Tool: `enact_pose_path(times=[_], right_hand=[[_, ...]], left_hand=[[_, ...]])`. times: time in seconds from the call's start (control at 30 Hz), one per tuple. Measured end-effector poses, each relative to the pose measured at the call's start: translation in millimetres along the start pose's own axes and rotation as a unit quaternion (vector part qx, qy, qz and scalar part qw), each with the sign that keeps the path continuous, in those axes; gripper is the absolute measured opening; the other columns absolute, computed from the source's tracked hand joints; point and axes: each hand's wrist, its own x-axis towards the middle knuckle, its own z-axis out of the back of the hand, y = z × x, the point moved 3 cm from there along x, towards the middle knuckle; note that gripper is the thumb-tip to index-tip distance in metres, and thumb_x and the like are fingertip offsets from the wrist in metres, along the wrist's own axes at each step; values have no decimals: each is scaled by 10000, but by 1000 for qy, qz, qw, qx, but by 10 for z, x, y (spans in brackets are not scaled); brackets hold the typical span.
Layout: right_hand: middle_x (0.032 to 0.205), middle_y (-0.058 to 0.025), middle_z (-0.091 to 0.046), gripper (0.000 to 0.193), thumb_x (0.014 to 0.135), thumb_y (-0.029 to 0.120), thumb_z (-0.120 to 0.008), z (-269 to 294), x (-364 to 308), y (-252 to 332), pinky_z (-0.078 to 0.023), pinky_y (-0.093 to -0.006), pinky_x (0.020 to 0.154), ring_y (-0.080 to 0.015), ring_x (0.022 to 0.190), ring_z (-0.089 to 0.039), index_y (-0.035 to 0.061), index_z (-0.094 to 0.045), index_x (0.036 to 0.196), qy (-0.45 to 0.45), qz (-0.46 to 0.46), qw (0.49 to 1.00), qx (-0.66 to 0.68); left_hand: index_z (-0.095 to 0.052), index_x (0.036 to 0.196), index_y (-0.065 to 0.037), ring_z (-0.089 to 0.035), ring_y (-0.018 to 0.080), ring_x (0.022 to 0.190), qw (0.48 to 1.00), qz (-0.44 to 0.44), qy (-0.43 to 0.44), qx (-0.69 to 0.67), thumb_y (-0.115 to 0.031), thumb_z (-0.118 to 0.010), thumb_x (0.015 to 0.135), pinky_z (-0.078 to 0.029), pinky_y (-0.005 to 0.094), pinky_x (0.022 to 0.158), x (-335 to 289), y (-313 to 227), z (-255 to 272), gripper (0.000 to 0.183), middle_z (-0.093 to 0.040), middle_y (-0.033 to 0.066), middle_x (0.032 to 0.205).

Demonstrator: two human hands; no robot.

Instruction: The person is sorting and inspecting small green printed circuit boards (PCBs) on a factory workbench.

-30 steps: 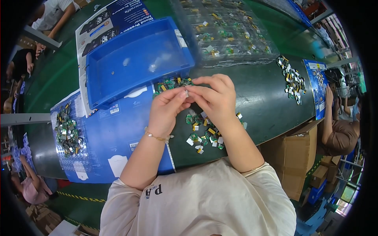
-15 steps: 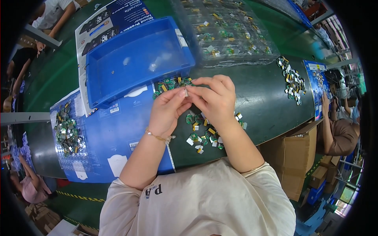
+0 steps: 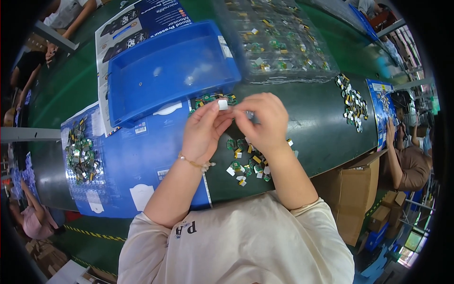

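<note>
Between the thumb and fingertips of my left hand is a small white square piece, its pale face turned up. My right hand is close beside it, thumb and forefinger pinched together at the edge of the piece. Whatever those right fingertips hold is too small to make out. Just beyond my fingers, a heap of small green circuit boards lies partly hidden behind my hands. Nearer to me, under my right wrist, more small boards with white and yellow parts are scattered on the dark green table.
A blue plastic bin holding a few tiny bits stands ahead on blue printed cardboard. Stacked clear trays of boards are beyond. Board piles lie at left and right. A cardboard box stands below the table's right edge.
The white piece in my left fingers has turned so its broad face shows. My right hand has drawn slightly to the right, and its fingers have curled in more.
</note>
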Motion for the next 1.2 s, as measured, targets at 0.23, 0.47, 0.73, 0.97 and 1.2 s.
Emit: enact_pose_path(times=[0.23,0.47,0.73,0.97,1.2], right_hand=[[843,-34,-656,114,716,24,-685,-304,568,-248,-465,-293,622,-197,711,-607,103,-673,797,-8,43,997,-57],[985,-50,-662,241,789,117,-647,-298,452,-269,-479,-348,756,-245,865,-617,136,-678,1027,110,-87,990,-6],[898,-29,-616,212,953,160,-501,28,-23,-174,-442,-248,741,-76,857,-532,14,-638,1022,253,-368,865,227],[824,14,-566,175,931,141,-555,58,-256,-399,-406,-233,743,-76,800,-502,-7,-602,850,119,-313,880,337],[776,41,-570,80,890,91,-619,22,-370,-457,-409,-193,639,-46,684,-495,14,-630,878,119,-434,802,393]], left_hand=[[-600,1128,-22,-641,168,938,998,-2,-4,60,-188,-542,952,-509,267,814,-1,4,-40,249,-662,85,1012],[-577,1137,-7,-643,181,927,994,-47,-25,99,-165,-525,951,-506,278,804,-22,-7,-31,249,-661,98,996],[-604,1078,-1,-668,157,812,984,-13,142,105,-141,-523,949,-494,229,641,-88,31,-68,206,-679,99,912],[-575,1063,-34,-659,173,790,990,-22,81,115,-175,-504,952,-512,244,677,-29,23,-65,193,-674,117,904],[-546,1060,-49,-668,172,816,982,-25,51,178,-139,-549,933,-521,243,679,-38,10,-125,156,-671,95,907]])
